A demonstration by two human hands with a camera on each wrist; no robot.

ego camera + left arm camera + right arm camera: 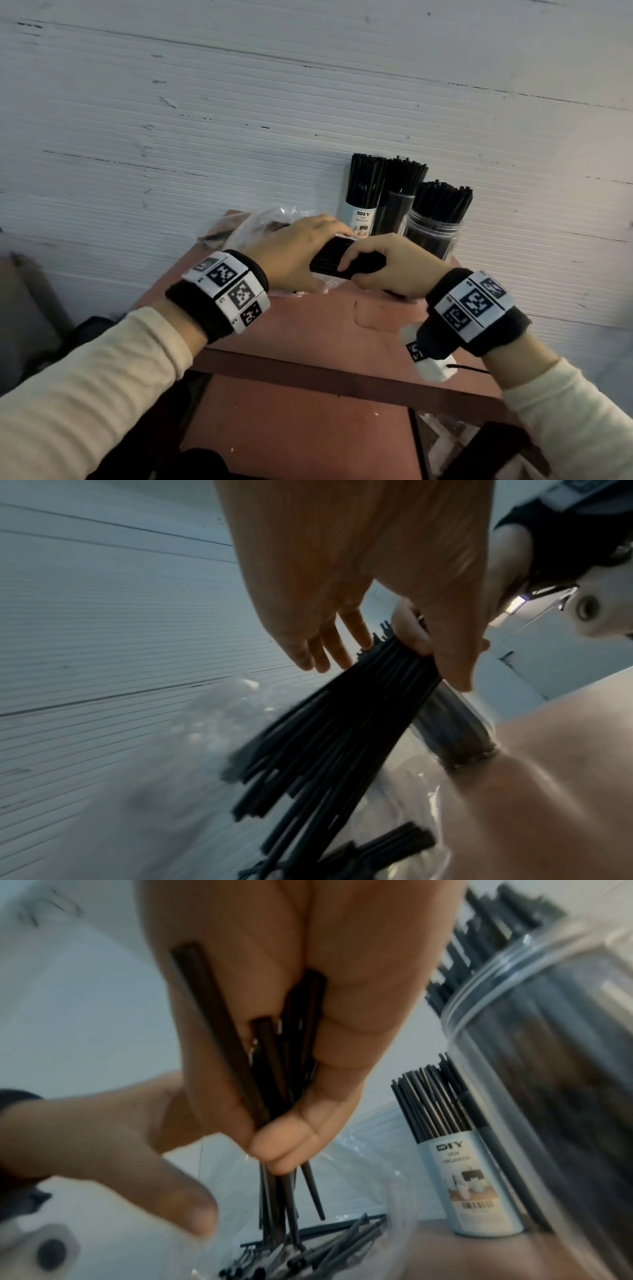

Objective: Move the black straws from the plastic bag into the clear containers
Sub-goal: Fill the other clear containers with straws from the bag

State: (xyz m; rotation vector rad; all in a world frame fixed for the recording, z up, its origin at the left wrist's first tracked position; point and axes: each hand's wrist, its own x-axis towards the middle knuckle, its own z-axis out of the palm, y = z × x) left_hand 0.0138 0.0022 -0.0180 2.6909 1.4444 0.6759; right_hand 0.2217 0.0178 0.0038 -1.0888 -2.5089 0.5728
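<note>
Both hands hold one bundle of black straws (329,261) level above the table's back edge. My left hand (301,253) covers its left end, fingers over the top and thumb underneath. My right hand (380,263) grips the right part, and in the right wrist view its fingers (284,1145) curl tightly round the straws (270,1085). The clear plastic bag (270,219) lies just behind my left hand, with loose straws (325,1245) in it. Three containers stand against the wall, all full of upright straws: a labelled one (359,212), a dark middle one (394,209) and a clear jar (431,233).
Everything stands on a small reddish table (308,325) pushed against a white ribbed wall (239,102). The table's front edge and a lower shelf (291,428) are below my wrists. Dark objects sit on the floor at the left.
</note>
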